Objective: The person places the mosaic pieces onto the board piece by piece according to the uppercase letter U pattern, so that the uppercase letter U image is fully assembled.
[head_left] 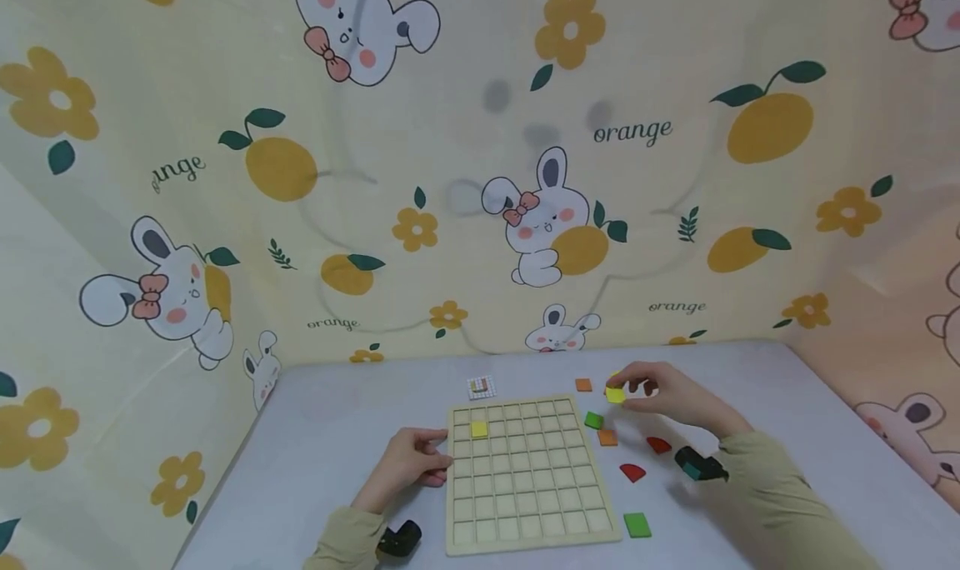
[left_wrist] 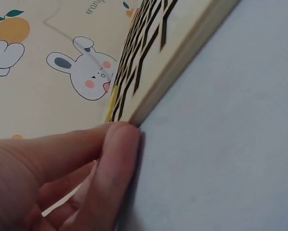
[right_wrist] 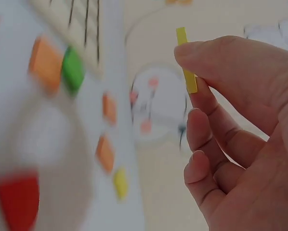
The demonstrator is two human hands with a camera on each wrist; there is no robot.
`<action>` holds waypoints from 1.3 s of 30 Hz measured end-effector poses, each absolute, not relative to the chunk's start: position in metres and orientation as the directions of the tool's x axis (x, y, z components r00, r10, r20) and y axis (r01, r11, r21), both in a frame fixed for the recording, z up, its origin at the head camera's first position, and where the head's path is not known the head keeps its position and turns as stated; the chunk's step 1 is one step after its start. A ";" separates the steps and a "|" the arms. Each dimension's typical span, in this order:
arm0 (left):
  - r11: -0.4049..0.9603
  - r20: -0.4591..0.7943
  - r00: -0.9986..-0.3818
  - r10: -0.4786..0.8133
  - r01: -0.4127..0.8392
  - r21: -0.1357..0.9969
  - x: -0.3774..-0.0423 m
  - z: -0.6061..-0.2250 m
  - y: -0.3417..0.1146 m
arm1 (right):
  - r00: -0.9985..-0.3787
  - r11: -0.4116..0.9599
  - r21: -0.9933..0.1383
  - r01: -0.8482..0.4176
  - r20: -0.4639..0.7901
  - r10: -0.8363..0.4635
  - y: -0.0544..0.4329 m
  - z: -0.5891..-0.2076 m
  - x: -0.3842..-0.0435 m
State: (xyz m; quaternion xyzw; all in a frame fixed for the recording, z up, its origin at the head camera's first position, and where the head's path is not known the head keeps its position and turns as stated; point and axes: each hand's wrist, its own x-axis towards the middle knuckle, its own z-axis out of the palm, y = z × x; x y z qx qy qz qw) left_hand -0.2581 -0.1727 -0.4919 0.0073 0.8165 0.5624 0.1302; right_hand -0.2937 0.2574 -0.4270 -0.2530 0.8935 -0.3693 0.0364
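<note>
A pale wooden grid board (head_left: pixel 534 474) lies on the table with one yellow square tile (head_left: pixel 479 430) in a cell near its upper left. My left hand (head_left: pixel 411 462) is at the board's left edge; in the left wrist view its thumb and a finger (left_wrist: pixel 122 149) meet on the rim. Over the table right of the board, my right hand (head_left: pixel 663 393) pinches a second yellow square tile (head_left: pixel 615 396) by its sides. The right wrist view shows this thin tile (right_wrist: pixel 187 62) edge-on between thumb and forefinger, the other fingers loosely curled.
Right of the board lie orange tiles (head_left: pixel 607 438), green tiles (head_left: pixel 637 525), and red quarter-round pieces (head_left: pixel 632 472). Another yellow piece (right_wrist: pixel 120 183) rests near the table's far edge. A small patterned card (head_left: pixel 481 387) sits behind the board. A printed curtain (head_left: pixel 465 245) hangs behind.
</note>
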 end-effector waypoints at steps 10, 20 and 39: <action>0.340 -0.177 -0.966 0.190 -0.104 0.934 -0.261 -0.496 -0.169 | -0.743 0.432 -0.696 -0.573 0.219 -0.632 0.175 -0.419 -0.300; 0.324 -0.183 -0.961 0.207 -0.109 0.940 -0.260 -0.494 -0.171 | -0.702 0.340 -0.744 -0.575 0.235 -0.673 0.113 -0.445 -0.303; 0.310 -0.181 -0.960 0.214 -0.109 0.944 -0.258 -0.492 -0.172 | -0.752 0.411 -0.772 -0.485 0.128 -0.646 0.065 -0.478 -0.295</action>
